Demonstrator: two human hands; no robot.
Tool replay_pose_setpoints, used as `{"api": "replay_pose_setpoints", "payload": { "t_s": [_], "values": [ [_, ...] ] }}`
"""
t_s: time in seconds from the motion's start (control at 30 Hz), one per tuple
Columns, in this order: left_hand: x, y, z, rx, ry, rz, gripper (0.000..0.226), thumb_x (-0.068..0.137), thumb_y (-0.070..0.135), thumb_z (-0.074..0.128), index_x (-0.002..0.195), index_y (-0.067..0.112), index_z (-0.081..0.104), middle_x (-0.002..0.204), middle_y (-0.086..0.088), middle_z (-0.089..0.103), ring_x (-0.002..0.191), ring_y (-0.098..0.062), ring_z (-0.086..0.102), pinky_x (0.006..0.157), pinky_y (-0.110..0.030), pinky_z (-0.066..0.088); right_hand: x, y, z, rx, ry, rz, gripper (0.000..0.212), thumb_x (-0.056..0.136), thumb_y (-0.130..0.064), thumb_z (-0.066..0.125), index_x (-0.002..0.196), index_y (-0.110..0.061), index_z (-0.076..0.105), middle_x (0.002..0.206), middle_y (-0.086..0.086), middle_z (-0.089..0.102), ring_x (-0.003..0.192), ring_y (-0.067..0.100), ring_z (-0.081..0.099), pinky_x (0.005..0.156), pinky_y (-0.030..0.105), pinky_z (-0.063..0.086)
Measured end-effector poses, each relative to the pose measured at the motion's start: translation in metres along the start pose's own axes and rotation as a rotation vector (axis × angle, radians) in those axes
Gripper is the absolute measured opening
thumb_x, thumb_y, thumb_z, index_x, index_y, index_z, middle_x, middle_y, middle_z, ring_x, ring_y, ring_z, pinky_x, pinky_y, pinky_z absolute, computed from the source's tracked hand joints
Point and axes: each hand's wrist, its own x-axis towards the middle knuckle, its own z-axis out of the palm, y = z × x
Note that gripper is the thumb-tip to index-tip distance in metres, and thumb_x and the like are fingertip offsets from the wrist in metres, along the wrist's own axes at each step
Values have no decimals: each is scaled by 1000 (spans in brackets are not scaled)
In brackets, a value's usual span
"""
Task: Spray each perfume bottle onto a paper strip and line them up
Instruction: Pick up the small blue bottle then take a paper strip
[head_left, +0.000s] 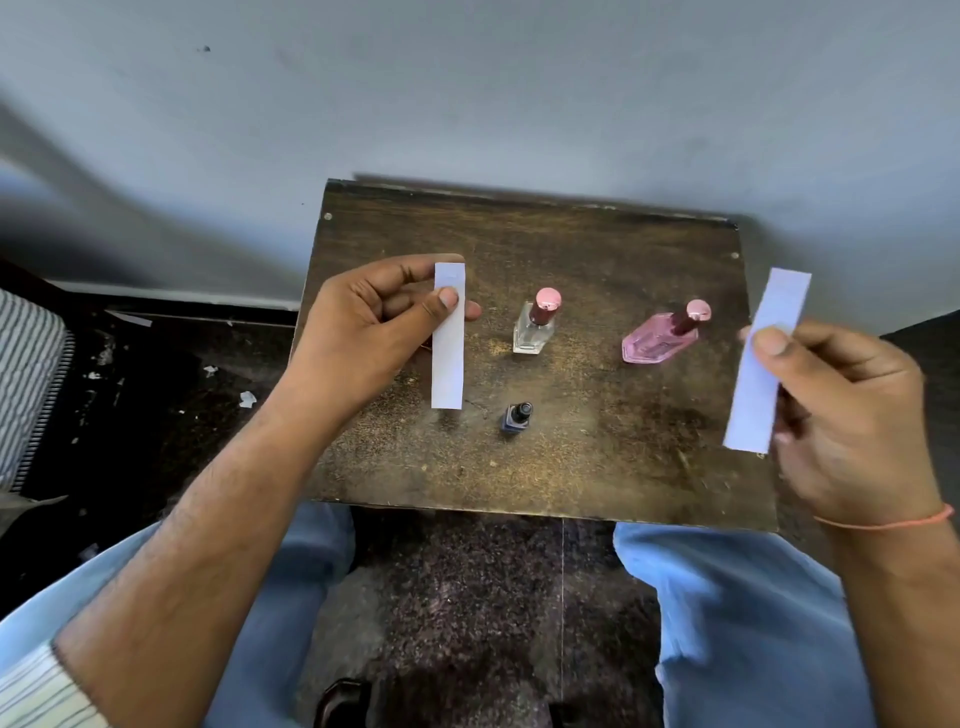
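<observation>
1. The left hand (363, 332) pinched a white paper strip (448, 338) near its upper end, thumb in front and fingers behind, so the strip hung upright over the left part of the wooden table (571, 467).
2. The right hand (841, 405) pinched a second strip (766, 358) about mid-length, tilted, out past the table's right edge.
3. Three bottles stood on the table between the hands: a clear bottle (535, 325) with a pink cap, a pink bottle (662, 338) with its cap on, and a small dark bottle (516, 417) nearest the person. All looked capped.
4. Risk: both hands were occupied, so neither was free to take a bottle. One strip would likely need setting down first; a light strip could slide or blow off the table edge.
5. Risk: the dark bottle was small and stood close to the left strip's lower end; a careless reach across could knock it over.
6. Risk: the strips looked identical and unmarked, so mixing up which scent went where seemed likely once they were sprayed.
7. Paper scraps (248, 399) lay on the floor (156, 415) at left.
</observation>
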Motion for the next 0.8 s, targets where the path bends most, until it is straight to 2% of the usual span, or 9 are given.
{"api": "replay_pose_setpoints", "payload": {
  "t_s": [0.1, 0.2, 0.3, 0.43, 0.6, 0.7, 0.8],
  "values": [
    [2, -4, 4, 25, 10, -17, 26, 107, 12, 71, 131, 21, 75, 105, -1, 88, 102, -16, 84, 71, -24, 64, 4, 4, -30, -81, 55, 29, 17, 80, -46, 86, 83, -29, 86, 58, -14, 66, 42, 1, 42, 41, 16, 26],
    [4, -7, 7, 54, 31, -5, 26, 107, 10, 71, 131, 19, 75, 106, 0, 87, 102, -16, 84, 73, -25, 64, 10, 16, -52, -303, 107, 65, 12, 89, -35, 84, 89, -22, 86, 58, -7, 67, 40, 4, 42, 37, 15, 32],
    [6, -10, 11, 69, 29, -2, 28, 106, 8, 71, 131, 19, 75, 106, 1, 87, 102, -14, 83, 75, -23, 63, 17, 31, -65, -525, 78, 158, 5, 98, -21, 81, 98, -17, 84, 55, -11, 68, 37, 2, 46, 37, 13, 37],
    [6, -13, 16, 83, 3, -10, 33, 104, 1, 72, 132, 18, 75, 106, 2, 87, 102, -9, 82, 78, -18, 62, 21, 47, -72, -658, 1, 247, 4, 99, -23, 81, 96, -20, 83, 55, -13, 66, 39, 2, 49, 39, 15, 43],
    [7, -14, 17, 85, -15, -15, 36, 103, -4, 71, 134, 14, 73, 107, 2, 87, 106, -9, 82, 82, -19, 62, 25, 53, -74, -684, -3, 235, 6, 96, -30, 84, 92, -26, 83, 61, -12, 69, 41, 4, 52, 44, 18, 47],
    [6, -15, 17, 90, -24, -20, 38, 102, -6, 70, 135, 12, 72, 108, 1, 87, 109, -10, 81, 84, -20, 63, 25, 50, -73, -698, -20, 229, 7, 95, -33, 85, 98, -27, 82, 67, -9, 73, 43, 9, 57, 55, 25, 50],
    [6, -15, 14, 130, -43, -11, 40, 101, -5, 71, 137, 13, 72, 110, 2, 87, 111, -11, 81, 87, -21, 64, 23, 46, -70, -718, -15, 204, 17, 93, -36, 85, 108, -31, 80, 72, -11, 77, 45, 9, 64, 51, 18, 51]
  ]
}}
